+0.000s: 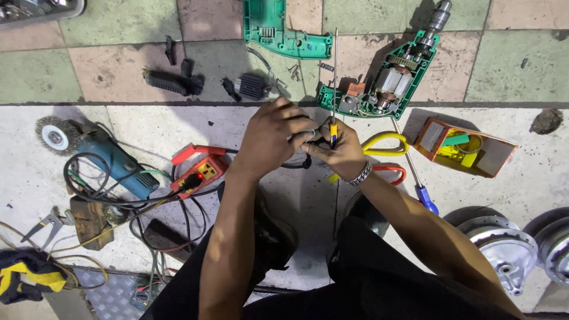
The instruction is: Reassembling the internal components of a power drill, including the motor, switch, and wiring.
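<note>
Crouching over a pale concrete floor [367, 237], a person brings both hands together above a small dark part [312, 137], too hidden to identify. Left hand [274, 137] curls closed over it from above; right hand [338, 151] grips a long thin screwdriver with a yellow-and-black handle [333, 89], shaft pointing away. Just beyond lies an opened green electric drill body with exposed motor [388, 80], its detached green plastic shell half [278, 29] nearby. To the left sit a red-orange multimeter [198, 173], tangled black cables [136, 201] and a blue angle grinder with wire wheel [101, 151]. A blue-handled screwdriver [415, 178] lies right.
</note>
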